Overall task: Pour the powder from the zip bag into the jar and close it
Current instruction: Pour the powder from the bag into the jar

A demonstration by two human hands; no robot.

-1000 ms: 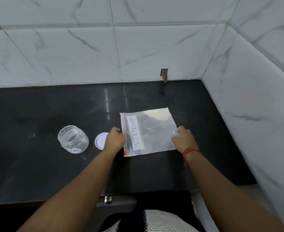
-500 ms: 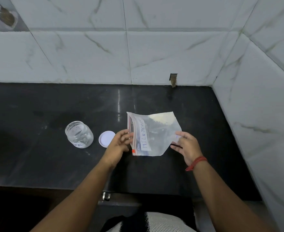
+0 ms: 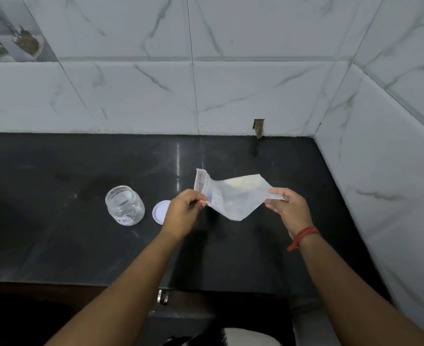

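Black counter: polished dark slab against marbled wall tiles; bears the items below.

Zip bag: clear soft plastic, red zip strip, handwritten label partly hidden. Held up off the counter, to the right of the jar, zip end pointing toward it. A small drift of pale powder lies along its far edge. Judged very light, limp and slippery; it will sag and fold wherever unsupported, so it is best taken at the stiffer zip strip and at the opposite bottom corner.

Jar: clear, squat, open-mouthed, upright on the counter; appears empty. Likely glass or rigid plastic, cannot tell which; light enough to tip if the bag knocks it.

Left hand: right of the jar, fingers pinched shut on the bag's zip end.

Right hand: farthest from the jar, thumb and fingers pinched on the bag's bottom corner.

Lid: white, round, flat on the counter just right of the jar, partly behind the left hand.
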